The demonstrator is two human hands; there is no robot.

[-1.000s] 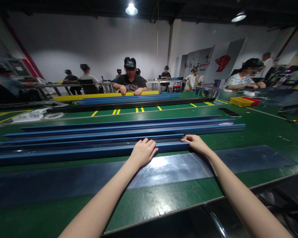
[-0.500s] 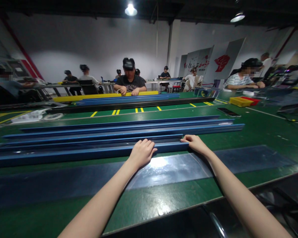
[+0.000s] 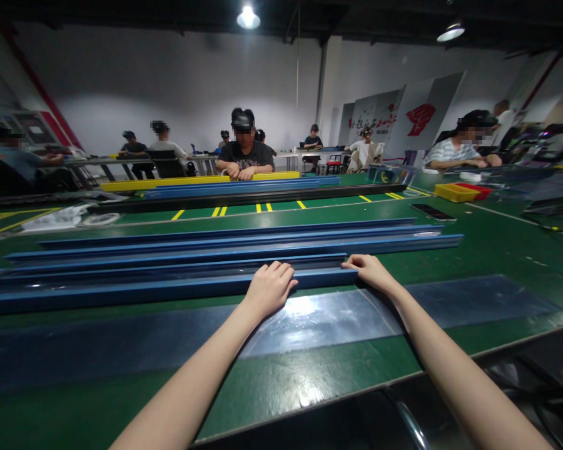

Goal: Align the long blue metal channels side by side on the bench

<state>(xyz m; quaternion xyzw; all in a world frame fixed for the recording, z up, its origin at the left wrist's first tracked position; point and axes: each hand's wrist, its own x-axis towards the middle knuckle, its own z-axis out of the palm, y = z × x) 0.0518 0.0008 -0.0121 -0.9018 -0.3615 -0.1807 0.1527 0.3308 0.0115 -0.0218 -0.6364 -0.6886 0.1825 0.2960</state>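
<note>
A long blue U-shaped channel [image 3: 136,292] lies across the table in front of me, with clear plastic film or sheet showing inside it. My left hand [image 3: 272,287] is closed over its near wall, a little left of the right end; the fingertips reach into the channel. At that right end, my right hand [image 3: 366,270] pinches the channel, thumb and fingers bent around its tip. Nearer to me, under my forearms, a long clear plastic strip [image 3: 338,322] lies flat and reflects the lamp. More blue channels [image 3: 356,242] lie just beyond, roughly parallel.
Across the green table [image 3: 338,381], a co-worker [image 3: 246,156] handles a yellow channel [image 3: 169,184], near blue and black lengths. A phone [image 3: 432,212], a yellow tray [image 3: 455,192] and a red tray sit at the right. A white roll [image 3: 101,220] lies at the left.
My hands and the blue channel hold their positions. Across the table, the co-worker's hand on the right has shifted left along the yellow channel.
</note>
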